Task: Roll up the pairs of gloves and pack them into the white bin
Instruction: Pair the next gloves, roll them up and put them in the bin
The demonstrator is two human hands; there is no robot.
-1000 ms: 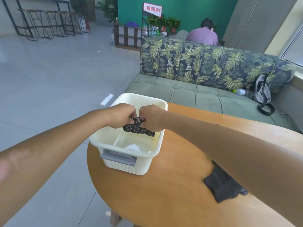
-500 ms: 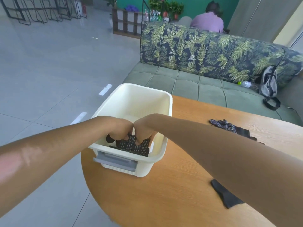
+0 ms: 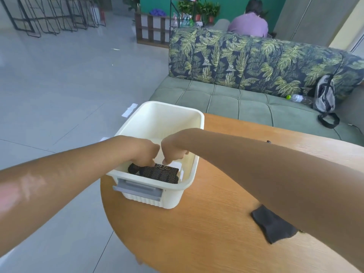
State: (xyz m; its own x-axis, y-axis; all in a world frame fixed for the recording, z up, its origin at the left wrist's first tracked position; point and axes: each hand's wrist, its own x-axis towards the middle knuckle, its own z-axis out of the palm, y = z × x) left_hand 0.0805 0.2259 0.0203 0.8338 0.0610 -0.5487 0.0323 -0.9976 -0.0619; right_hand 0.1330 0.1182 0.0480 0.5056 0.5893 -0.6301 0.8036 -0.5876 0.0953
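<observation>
Bin [image 3: 194,123]: white plastic, ribbed lower wall, grey handle [image 3: 137,189] on the near side. Stands at the left edge of the table [image 3: 206,233], partly overhanging the rounded rim.

Glove roll [image 3: 159,173]: black with pale dots, lying on the bin floor against the near wall, long side along that wall. A white patch shows on the floor to its right.

Left hand [image 3: 142,152]: inside the bin, knuckles up, fingers curled downward onto the left end of the roll. Fingertips are hidden behind the hand; they appear to grip the roll.

Right hand [image 3: 174,151]: inside the bin, just beside the left hand, fingers curled into a loose fist above the roll's right half. One fingertip comes down to the roll's top edge; whether it pinches the fabric or only touches it, cannot tell.

Glove [image 3: 273,226]: dark, flat, on the table toward the near right, partly covered by the right forearm. A small dark scrap [image 3: 268,142] shows at the far edge of that forearm; too little visible to identify.

Table: round-edged, light wood grain.

Sofa [image 3: 246,99]: green seat, leaf-print back, beyond the table's far edge. On its seat, right end: a grey bag [image 3: 325,95] and a clear bottle [image 3: 297,98] with green cap, lying down.

Person [image 3: 249,24]: seated behind the sofa, back turned, purple top.
</observation>
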